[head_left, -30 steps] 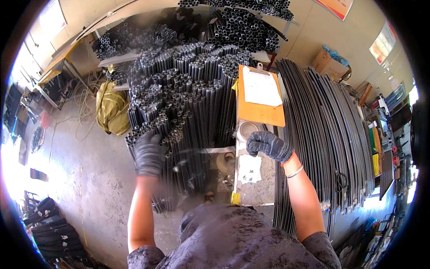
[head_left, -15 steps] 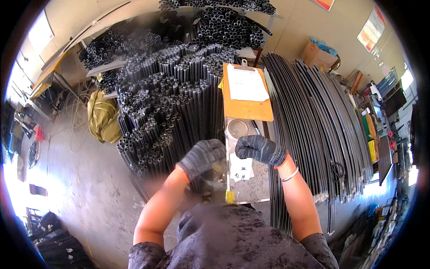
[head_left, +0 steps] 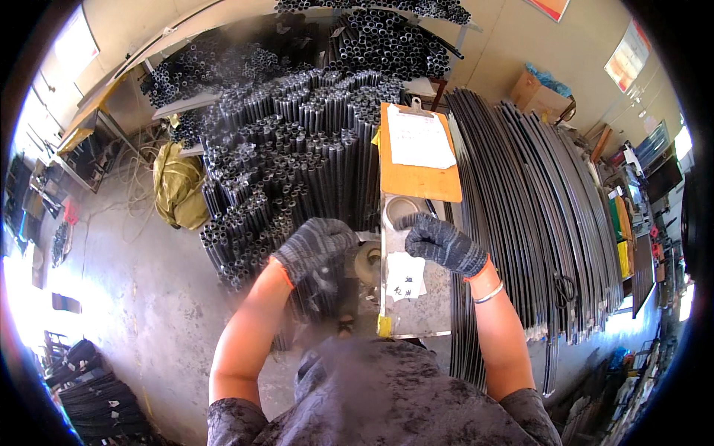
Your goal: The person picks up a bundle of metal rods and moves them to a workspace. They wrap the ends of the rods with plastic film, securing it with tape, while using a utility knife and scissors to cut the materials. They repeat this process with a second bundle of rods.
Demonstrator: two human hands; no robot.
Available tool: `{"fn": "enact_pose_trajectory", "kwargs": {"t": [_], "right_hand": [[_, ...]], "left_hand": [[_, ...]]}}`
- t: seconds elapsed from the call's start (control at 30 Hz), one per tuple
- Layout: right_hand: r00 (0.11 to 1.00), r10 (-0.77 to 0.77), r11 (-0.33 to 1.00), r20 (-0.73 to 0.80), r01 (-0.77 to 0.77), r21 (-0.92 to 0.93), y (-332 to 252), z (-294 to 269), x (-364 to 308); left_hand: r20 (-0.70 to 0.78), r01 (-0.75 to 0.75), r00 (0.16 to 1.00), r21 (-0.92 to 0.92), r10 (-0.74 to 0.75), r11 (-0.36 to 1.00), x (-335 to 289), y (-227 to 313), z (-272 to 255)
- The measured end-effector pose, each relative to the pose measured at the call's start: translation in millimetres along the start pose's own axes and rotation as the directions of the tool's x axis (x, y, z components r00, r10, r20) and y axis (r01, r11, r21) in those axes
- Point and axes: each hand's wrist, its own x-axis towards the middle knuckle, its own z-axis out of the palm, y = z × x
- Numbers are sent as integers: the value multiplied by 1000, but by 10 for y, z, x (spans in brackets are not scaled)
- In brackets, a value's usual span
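Both of my hands wear grey knitted work gloves with orange cuffs. My left hand (head_left: 318,249) is closed, fingers curled together, in front of the upright bundles of dark metal tubes (head_left: 297,167). My right hand (head_left: 448,247) is pinched closed above a narrow bench (head_left: 439,316). Whatever either hand grips is hidden or too thin to make out. By the right fingertips lies a tape roll (head_left: 391,213), partly covered, with a dark pen (head_left: 431,207) beside it. White paper slips (head_left: 405,276) with handwriting lie on the bench below that hand.
An orange clipboard (head_left: 421,182) with a paper sheet lies at the bench's far end. Long dark strips (head_left: 520,223) and black-handled scissors (head_left: 565,291) are on the right. A yellow-green sack (head_left: 178,186) rests on the floor at left. More tubes (head_left: 398,44) fill racks behind.
My hands have moved apart: the left went left, the right slightly right, uncovering more of the slips. The whole view has shifted a little.
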Motion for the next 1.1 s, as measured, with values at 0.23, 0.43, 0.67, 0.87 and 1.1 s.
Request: {"fn": "enact_pose_trajectory", "kwargs": {"t": [0.23,0.43,0.67,0.87,1.1], "right_hand": [[979,-157,971,-131,129,-200,145,-3,37],[945,-90,993,-314,60,-104,509,-122,0],[771,-327,934,-546,175,-313,155,96,-52],[871,-244,951,-426,301,69,88,647,-108],[979,-16,996,-201,-2,-85,-51,903,125]], "left_hand": [[44,208,977,41,-210,977,-208,153,-290],[8,174,985,63,-175,983,-309,50,-421],[-155,36,987,-40,-42,999,-379,-78,-373],[-163,116,971,-314,-173,942,-444,88,-299],[-189,-71,982,-382,-3,922,-509,82,-159]]}}
